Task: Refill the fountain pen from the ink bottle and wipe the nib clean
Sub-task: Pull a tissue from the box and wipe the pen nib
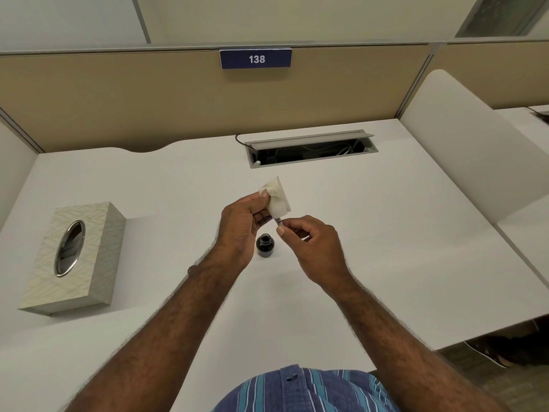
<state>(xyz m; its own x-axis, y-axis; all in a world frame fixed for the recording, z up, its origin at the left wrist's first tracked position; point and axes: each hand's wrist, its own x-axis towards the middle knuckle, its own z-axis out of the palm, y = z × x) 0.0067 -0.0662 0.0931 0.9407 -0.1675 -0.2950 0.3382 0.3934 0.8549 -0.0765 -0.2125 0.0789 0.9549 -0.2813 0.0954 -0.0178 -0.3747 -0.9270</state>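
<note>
My left hand (242, 224) pinches a folded white tissue (276, 199) above the white desk (386, 218). The tissue is wrapped around the front end of the fountain pen (280, 222), so the nib is hidden. My right hand (312, 245) grips the pen's rear part between thumb and fingers, and most of the pen is covered by the fingers. Only a short dark and silver stretch of the pen shows between the two hands. The small dark ink bottle (264, 244) stands uncapped on the desk just below and between my hands.
A patterned tissue box (74, 257) with an oval metal slot sits at the left. A cable tray (312, 150) with its lid raised is set into the desk at the back. Beige partitions enclose the desk, and a white divider (463, 144) stands at the right.
</note>
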